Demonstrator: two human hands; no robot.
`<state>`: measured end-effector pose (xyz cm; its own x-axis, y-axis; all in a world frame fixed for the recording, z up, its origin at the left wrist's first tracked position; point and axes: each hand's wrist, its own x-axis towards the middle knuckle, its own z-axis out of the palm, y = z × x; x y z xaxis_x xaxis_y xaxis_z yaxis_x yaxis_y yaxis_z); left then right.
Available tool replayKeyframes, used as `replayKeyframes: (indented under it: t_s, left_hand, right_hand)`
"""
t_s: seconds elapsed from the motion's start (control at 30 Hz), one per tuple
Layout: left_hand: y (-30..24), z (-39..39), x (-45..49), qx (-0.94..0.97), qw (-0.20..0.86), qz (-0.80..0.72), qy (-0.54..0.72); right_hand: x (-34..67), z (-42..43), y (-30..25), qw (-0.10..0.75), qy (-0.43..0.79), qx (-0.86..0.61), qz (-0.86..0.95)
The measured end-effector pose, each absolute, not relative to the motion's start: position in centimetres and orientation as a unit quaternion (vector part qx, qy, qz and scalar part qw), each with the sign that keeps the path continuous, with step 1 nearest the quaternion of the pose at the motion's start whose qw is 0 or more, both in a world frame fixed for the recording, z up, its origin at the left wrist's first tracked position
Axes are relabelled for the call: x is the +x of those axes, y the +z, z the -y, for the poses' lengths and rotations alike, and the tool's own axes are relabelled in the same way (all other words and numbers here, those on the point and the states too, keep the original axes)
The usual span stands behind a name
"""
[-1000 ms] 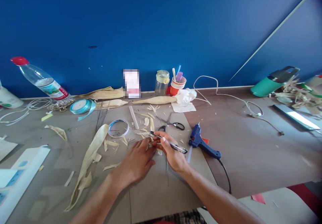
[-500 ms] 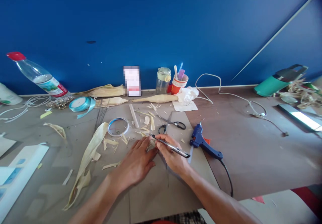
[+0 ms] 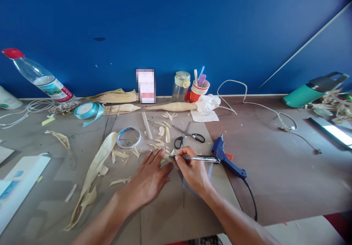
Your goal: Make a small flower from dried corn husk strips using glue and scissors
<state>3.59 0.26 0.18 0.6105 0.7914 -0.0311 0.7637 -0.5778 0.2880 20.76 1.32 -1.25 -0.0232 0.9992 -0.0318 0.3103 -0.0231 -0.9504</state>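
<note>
My left hand [image 3: 148,179] lies flat on the table, fingers stretched out over a small piece of dry corn husk [image 3: 165,157]. My right hand [image 3: 192,169] is closed round a thin pen-like tool [image 3: 198,158], which lies almost level with its tip at the husk piece by my left fingertips. A pair of black-handled scissors [image 3: 189,136] lies just beyond my hands. A blue glue gun [image 3: 228,160] rests to the right of my right hand.
A long husk strip [image 3: 93,171], a tape ring [image 3: 128,137], a teal ribbon roll [image 3: 88,110], a tilted water bottle [image 3: 41,80], a glass jar [image 3: 180,85], an orange cup [image 3: 199,89], white cable [image 3: 261,107], a teal flask [image 3: 310,91], white cards [image 3: 19,179] at left.
The tool in my right hand has swung from slanting down-right to nearly level, its tip still at the husk. My left hand has stayed flat. The view has shifted slightly.
</note>
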Motion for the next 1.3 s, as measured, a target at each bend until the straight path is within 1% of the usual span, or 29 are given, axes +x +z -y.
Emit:
replayKeyframes:
  t_s: [0.23,0.63,1.07,1.3]
  left_hand:
    - [0.17,-0.30,3.63,0.885,0.143,-0.440,0.052]
    - [0.21,-0.30,3.65,0.887,0.132,-0.442,0.032]
    - [0.17,-0.33,3.63,0.890,0.119,-0.440,0.034]
    - [0.12,-0.27,3.62,0.891,0.115,-0.437,0.043]
  right_hand:
    - [20.77,-1.50,-1.31,0.376,0.407,-0.579,0.599]
    - [20.84,-1.51,-0.92,0.343,0.408,-0.581,0.615]
    - [20.81,-1.61,-1.07,0.348,0.399,-0.570,0.628]
    - [20.79,-1.64,-1.20,0.332,0.390,-0.579,0.634]
